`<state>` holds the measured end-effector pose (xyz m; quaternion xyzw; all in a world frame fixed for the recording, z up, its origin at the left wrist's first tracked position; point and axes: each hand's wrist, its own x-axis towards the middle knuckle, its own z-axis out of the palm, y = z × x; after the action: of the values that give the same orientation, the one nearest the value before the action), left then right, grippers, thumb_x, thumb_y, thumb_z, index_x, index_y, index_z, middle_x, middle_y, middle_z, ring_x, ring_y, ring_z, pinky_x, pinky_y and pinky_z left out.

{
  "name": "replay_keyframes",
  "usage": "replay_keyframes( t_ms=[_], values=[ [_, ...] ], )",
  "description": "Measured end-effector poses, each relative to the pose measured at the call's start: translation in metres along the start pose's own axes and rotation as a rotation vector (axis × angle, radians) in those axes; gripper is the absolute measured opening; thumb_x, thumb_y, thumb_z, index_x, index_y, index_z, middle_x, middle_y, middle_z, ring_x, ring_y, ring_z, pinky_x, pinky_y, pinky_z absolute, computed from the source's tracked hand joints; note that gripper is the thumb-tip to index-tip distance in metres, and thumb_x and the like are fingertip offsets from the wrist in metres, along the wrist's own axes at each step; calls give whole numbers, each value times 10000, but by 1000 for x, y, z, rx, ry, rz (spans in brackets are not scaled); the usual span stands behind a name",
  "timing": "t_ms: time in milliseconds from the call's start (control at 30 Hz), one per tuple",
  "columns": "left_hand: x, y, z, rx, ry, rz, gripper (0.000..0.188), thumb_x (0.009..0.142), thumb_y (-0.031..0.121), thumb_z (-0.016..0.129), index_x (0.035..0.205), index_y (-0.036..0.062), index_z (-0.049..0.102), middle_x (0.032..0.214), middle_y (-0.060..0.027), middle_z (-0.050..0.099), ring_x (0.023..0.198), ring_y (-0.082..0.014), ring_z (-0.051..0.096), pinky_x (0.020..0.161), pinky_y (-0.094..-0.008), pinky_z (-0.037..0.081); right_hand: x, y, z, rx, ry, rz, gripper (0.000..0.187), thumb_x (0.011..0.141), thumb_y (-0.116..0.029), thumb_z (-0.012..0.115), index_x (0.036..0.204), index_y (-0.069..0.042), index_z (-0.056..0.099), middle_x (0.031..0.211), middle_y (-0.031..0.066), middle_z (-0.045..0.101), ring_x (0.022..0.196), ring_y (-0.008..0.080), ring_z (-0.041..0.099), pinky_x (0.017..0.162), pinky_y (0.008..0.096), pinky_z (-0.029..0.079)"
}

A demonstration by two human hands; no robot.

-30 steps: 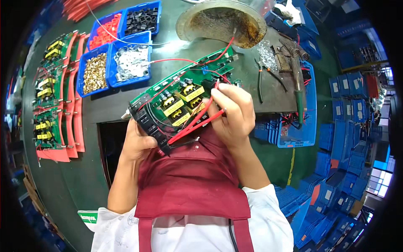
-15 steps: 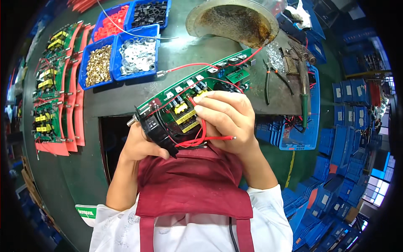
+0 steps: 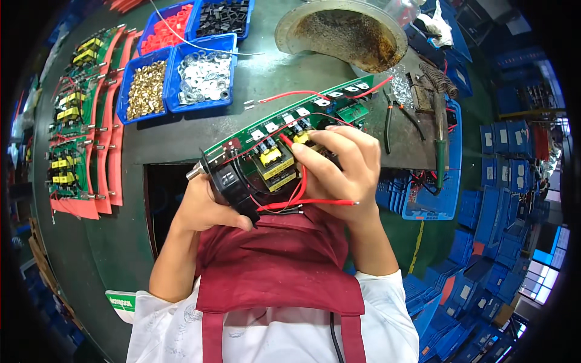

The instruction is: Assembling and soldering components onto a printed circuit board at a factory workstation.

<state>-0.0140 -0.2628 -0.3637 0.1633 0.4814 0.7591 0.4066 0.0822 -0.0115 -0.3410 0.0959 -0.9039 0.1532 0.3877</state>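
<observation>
A long green circuit board (image 3: pixel 248 132) slants up to the right over the near edge of the bench. It carries yellow-wrapped transformers (image 3: pixel 277 172) and a row of white-faced parts. My left hand (image 3: pixel 203 206) grips the black end panel (image 3: pixel 227 176), thumb on its near side and fingers hidden behind. A metal connector juts from that panel. Over the middle of the board, my right hand (image 3: pixel 348 160) is closed with a red wire (image 3: pixel 303 181) at its fingertips beside the transformers. Another red wire with a bare end (image 3: pixel 339 202) sticks out below this hand.
Blue bins (image 3: pixel 200 104) hold metal rings, brass pieces and red and black parts. More circuit boards (image 3: pixel 72 115) lie on red sheets at left. Cutters (image 3: pixel 388 124), a soldering iron (image 3: pixel 440 142) and a stained metal hood (image 3: pixel 342 36) are at right and back. A blue basket (image 3: pixel 430 209) stands right.
The board has shifted slightly right and up in view. My right hand has moved right, with its fingers spread a little more around the red wire. My left hand keeps its grip.
</observation>
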Motion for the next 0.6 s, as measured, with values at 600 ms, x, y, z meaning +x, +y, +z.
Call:
replay_keyframes(
  t_ms=[600],
  values=[
    [121, 68, 40, 1969, -664, 1329, 411, 960, 204, 602, 1366, 167, 652, 1391, -155, 664, 1270, -298, 664, 1144, -473, 493, -154, 71, -111, 692, 1120, 1305, 266, 1076, -326, 669, 1057, -82, 565, 822, 22, 587, 715, 122, 556, 600, 283, 454]
  ],
)
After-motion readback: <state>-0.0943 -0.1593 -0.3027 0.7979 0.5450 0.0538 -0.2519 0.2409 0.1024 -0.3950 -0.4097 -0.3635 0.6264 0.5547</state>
